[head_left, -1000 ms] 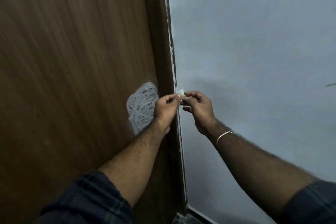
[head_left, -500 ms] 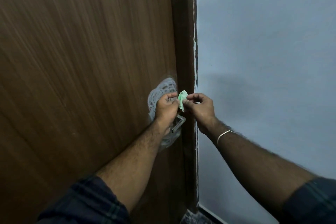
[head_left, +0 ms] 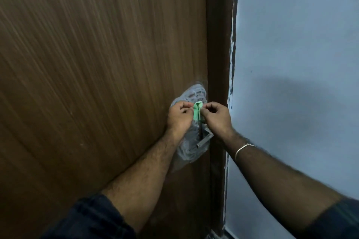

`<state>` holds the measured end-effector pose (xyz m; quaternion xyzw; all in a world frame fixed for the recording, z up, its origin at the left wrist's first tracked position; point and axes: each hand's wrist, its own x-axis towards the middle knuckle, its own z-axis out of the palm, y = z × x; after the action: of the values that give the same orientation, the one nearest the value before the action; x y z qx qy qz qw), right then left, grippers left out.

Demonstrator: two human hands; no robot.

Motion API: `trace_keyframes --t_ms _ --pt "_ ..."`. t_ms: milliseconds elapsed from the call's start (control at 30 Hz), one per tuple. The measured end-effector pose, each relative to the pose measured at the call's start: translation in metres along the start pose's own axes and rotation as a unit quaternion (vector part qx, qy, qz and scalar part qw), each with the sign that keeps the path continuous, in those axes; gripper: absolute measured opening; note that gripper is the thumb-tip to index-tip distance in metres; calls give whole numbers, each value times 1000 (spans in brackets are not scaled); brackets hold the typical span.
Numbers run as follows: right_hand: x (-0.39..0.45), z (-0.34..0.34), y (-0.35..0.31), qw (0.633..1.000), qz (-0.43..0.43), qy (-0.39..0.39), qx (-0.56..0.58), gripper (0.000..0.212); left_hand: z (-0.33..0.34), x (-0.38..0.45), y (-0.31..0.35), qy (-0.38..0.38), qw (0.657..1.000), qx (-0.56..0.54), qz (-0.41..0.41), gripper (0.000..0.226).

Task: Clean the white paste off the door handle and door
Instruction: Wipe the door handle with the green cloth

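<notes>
A brown wooden door (head_left: pixel 97 83) fills the left of the view. Near its right edge a patch of white paste (head_left: pixel 196 93) is smeared in swirls around a metal door handle (head_left: pixel 204 139), whose lower end shows between my wrists. In front of the patch I hold a small folded green cloth (head_left: pixel 197 112) with both hands. My left hand (head_left: pixel 179 116) pinches its left edge, and my right hand (head_left: pixel 215 118) pinches its right edge. Most of the handle is hidden behind my hands and the cloth.
A dark brown door frame (head_left: pixel 219 44) runs down right of the door. Beyond it is a pale blue wall (head_left: pixel 295 64), with chipped white paint along the frame's edge. A metal bangle (head_left: pixel 243 148) circles my right wrist.
The view has swung so the door handle and more of the paste patch show. The green cloth, only a small corner between my fingertips before, now hangs longer between both hands.
</notes>
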<state>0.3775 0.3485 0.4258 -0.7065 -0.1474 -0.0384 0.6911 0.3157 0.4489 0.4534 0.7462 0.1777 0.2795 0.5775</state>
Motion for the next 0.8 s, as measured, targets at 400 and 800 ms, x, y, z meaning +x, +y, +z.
trace_keyframes --t_ms 400,800 --pt "51 -13 7 974 73 -108 184 16 13 15 9 96 985 111 95 26" --pt "61 -40 17 936 57 -345 53 5 16 22 12 68 982 130 122 24"
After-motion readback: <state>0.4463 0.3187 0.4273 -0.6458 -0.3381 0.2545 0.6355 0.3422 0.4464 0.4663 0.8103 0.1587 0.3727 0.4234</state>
